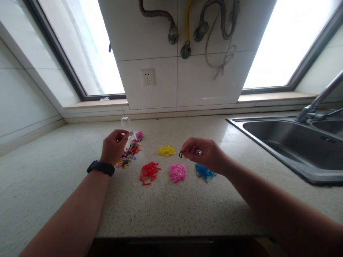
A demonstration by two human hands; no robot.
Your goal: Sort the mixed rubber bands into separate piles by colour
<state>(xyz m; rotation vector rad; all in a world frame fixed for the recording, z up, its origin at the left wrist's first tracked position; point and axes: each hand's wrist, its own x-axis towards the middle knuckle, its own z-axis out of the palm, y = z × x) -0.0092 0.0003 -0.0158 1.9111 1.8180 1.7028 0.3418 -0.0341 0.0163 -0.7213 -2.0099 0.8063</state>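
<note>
My right hand (201, 151) pinches a small black rubber band (180, 155) between thumb and fingertips, above the counter. Below and around it lie sorted piles of small rubber bands: a yellow pile (166, 150), a pink pile (178, 173) and a blue pile (204, 172) partly covered by the hand. A red pile (149, 172) sits further left. My left hand (114, 145) is closed in a pinch over a mixed-colour pile (131, 152); what its fingertips hold, if anything, I cannot make out. Just behind them is a clear plastic bottle (126, 123), with a pink round piece (139, 135) beside it.
The speckled countertop (166, 210) runs up to a tiled wall with a power socket (148, 77). A steel sink (289, 142) with a tap (308, 110) is set in at the right. Hoses and valves (173, 35) hang on the wall above.
</note>
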